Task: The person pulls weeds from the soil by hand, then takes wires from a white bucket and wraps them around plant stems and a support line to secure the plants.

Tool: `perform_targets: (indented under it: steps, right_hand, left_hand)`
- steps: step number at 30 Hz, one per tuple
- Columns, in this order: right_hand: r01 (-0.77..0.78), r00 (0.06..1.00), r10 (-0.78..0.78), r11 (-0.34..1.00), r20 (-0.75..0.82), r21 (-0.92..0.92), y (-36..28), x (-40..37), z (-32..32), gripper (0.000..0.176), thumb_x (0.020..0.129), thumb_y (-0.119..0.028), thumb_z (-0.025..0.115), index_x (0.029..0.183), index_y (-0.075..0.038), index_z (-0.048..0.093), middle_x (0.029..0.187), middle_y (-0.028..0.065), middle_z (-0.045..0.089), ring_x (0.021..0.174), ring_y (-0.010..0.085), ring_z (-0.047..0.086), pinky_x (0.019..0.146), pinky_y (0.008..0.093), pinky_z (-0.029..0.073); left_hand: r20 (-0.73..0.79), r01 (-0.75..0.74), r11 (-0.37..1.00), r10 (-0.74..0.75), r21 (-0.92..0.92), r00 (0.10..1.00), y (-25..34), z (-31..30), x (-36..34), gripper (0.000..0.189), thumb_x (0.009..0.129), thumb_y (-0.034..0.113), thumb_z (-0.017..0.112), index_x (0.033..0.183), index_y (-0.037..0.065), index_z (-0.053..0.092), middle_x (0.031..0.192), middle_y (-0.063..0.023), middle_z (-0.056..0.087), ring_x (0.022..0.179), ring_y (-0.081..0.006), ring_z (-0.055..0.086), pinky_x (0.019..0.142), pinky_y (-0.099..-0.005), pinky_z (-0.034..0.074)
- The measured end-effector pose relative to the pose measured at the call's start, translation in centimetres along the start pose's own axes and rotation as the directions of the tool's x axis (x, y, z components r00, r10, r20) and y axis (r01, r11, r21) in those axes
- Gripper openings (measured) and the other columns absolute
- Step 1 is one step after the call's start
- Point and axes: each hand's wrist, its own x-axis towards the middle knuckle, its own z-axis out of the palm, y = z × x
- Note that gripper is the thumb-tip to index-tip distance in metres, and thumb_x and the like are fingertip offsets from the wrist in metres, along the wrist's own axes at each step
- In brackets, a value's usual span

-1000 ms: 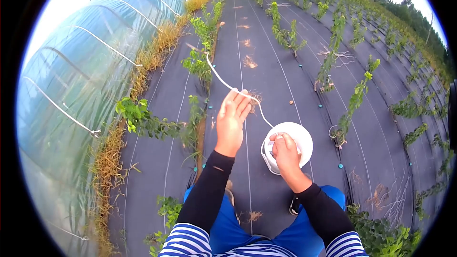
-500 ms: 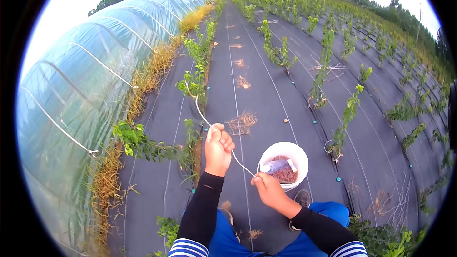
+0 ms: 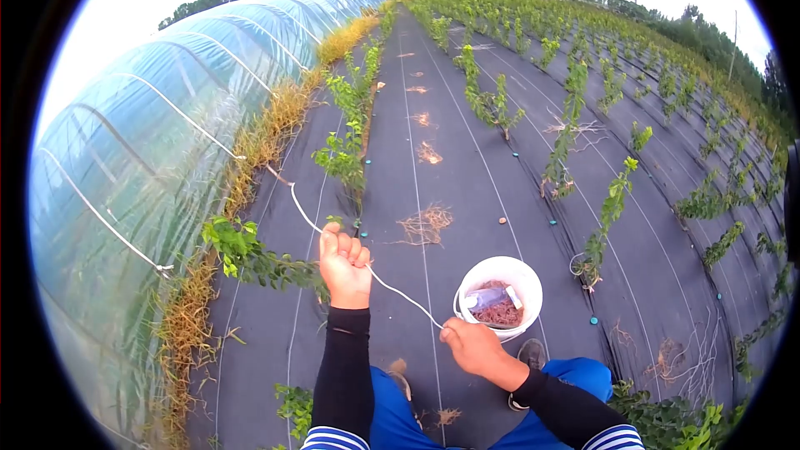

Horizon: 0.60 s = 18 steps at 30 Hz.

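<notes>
My left hand (image 3: 345, 268) is closed in a fist around a long, thin white cord-like strand (image 3: 400, 293). Beyond this fist the strand runs up and left to a brownish kink near its far end. Low in front of me, my right hand (image 3: 481, 352) pinches the strand's near end between thumb and fingers. Between the two hands the strand sags slightly. Just behind my right hand stands a white bucket (image 3: 533, 280), holding reddish-brown stringy material (image 3: 498, 315) and a clear bottle-like container (image 3: 487, 297).
Black ground cover (image 3: 383, 158) stretches ahead, with leafy plants (image 3: 340, 158) in rows on both sides. A plastic-covered tunnel (image 3: 167, 142) edged by dry grass (image 3: 275, 121) lies left. Dry root clumps (image 3: 427, 225) dot the middle strip. My shoe (image 3: 532, 356) is beside the bucket.
My left hand has moved left and slightly down, swinging the strand's far end left, away from the leafy plant. My right hand has dropped slightly, still pinching the strand.
</notes>
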Motion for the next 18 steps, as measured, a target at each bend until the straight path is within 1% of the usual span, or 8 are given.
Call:
perform_targets:
  steps: [1, 3, 5, 9, 11, 12, 14, 18]
  right_hand:
    - [0.002, 1.000, -0.002, 1.000, 0.000, -0.002, -0.1, -0.1, 0.2, 0.024, 0.091, -0.028, 0.042, 0.089, -0.007, 0.054, 0.071, 0.0188, 0.060, 0.069, 0.0403, 0.058, 0.061, 0.0470, 0.044]
    - [0.059, 0.998, -0.058, 0.976, -0.010, 0.209, -0.4, -0.5, 0.7, 0.024, 0.090, -0.027, 0.044, 0.090, -0.006, 0.054, 0.071, 0.0192, 0.060, 0.069, 0.0401, 0.058, 0.062, 0.0464, 0.044]
    - [0.032, 0.999, -0.029, 0.982, -0.019, 0.187, -0.3, -1.1, 0.8, 0.024, 0.090, -0.028, 0.044, 0.090, -0.007, 0.055, 0.072, 0.0189, 0.060, 0.070, 0.0395, 0.058, 0.062, 0.0461, 0.045]
    - [-0.031, 0.999, 0.037, 0.986, -0.029, 0.166, 1.4, -1.7, 0.1, 0.024, 0.089, -0.029, 0.047, 0.088, -0.008, 0.057, 0.071, 0.0172, 0.061, 0.069, 0.0376, 0.059, 0.062, 0.0453, 0.045]
    - [-0.020, 0.996, 0.027, 0.997, -0.091, 0.072, 1.5, -1.7, -0.6, 0.023, 0.089, -0.028, 0.048, 0.087, -0.008, 0.058, 0.070, 0.0164, 0.061, 0.068, 0.0371, 0.059, 0.061, 0.0447, 0.045]
    - [-0.014, 0.986, 0.012, 1.000, -0.167, -0.012, 1.3, -1.8, -0.7, 0.021, 0.088, -0.028, 0.049, 0.086, -0.009, 0.058, 0.070, 0.0156, 0.061, 0.068, 0.0366, 0.060, 0.060, 0.0441, 0.046]
    - [0.003, 0.983, -0.016, 0.998, -0.185, -0.067, 1.1, -2.0, -1.1, 0.018, 0.087, -0.025, 0.051, 0.086, -0.009, 0.059, 0.069, 0.0150, 0.061, 0.066, 0.0364, 0.060, 0.058, 0.0434, 0.046]
    - [0.025, 0.969, -0.055, 0.992, -0.243, -0.126, 1.0, -2.5, -1.4, 0.015, 0.085, -0.022, 0.054, 0.085, -0.008, 0.058, 0.068, 0.0150, 0.061, 0.063, 0.0354, 0.060, 0.056, 0.0435, 0.045]
  left_hand:
    - [-0.003, 0.011, 0.999, -0.011, -0.038, 1.000, 0.3, -0.8, 0.6, 0.019, 0.095, 0.029, 0.040, 0.095, 0.011, 0.048, 0.055, 0.0051, 0.024, 0.045, -0.0061, 0.022, 0.039, -0.0209, 0.021]
    - [-0.024, 0.024, 0.999, -0.025, -0.045, 0.999, 0.5, -1.4, 0.7, 0.019, 0.095, 0.029, 0.040, 0.095, 0.011, 0.048, 0.055, 0.0051, 0.024, 0.044, -0.0060, 0.022, 0.039, -0.0209, 0.020]
    - [-0.038, 0.050, 0.998, -0.052, -0.036, 0.998, 0.5, -1.5, 0.2, 0.019, 0.095, 0.029, 0.041, 0.095, 0.011, 0.047, 0.055, 0.0050, 0.025, 0.044, -0.0061, 0.022, 0.038, -0.0211, 0.020]
    - [0.141, 0.035, 0.999, -0.037, 0.020, 0.989, -0.2, -1.3, -0.1, 0.020, 0.095, 0.029, 0.042, 0.096, 0.009, 0.047, 0.057, 0.0036, 0.027, 0.048, -0.0071, 0.026, 0.042, -0.0212, 0.024]
    - [0.165, 0.091, 0.995, -0.094, 0.027, 0.982, 0.1, -1.5, 0.3, 0.023, 0.095, 0.028, 0.041, 0.102, 0.008, 0.048, 0.060, 0.0021, 0.032, 0.051, -0.0088, 0.030, 0.047, -0.0230, 0.029]
    - [0.222, 0.104, 0.994, -0.105, 0.017, 0.969, 0.3, -1.8, 0.3, 0.027, 0.095, 0.028, 0.040, 0.109, 0.007, 0.051, 0.066, 0.0017, 0.040, 0.058, -0.0111, 0.039, 0.057, -0.0275, 0.039]
    - [0.207, 0.147, 0.989, -0.139, -0.025, 0.969, 0.8, -1.8, 0.5, 0.030, 0.096, 0.029, 0.039, 0.111, 0.006, 0.051, 0.077, -0.0010, 0.051, 0.071, -0.0152, 0.050, 0.070, -0.0332, 0.046]
    - [0.144, 0.145, 0.985, -0.132, -0.089, 0.981, 1.6, -4.0, 2.0, 0.031, 0.095, 0.030, 0.039, 0.114, 0.006, 0.048, 0.093, -0.0070, 0.059, 0.083, -0.0215, 0.056, 0.078, -0.0386, 0.047]
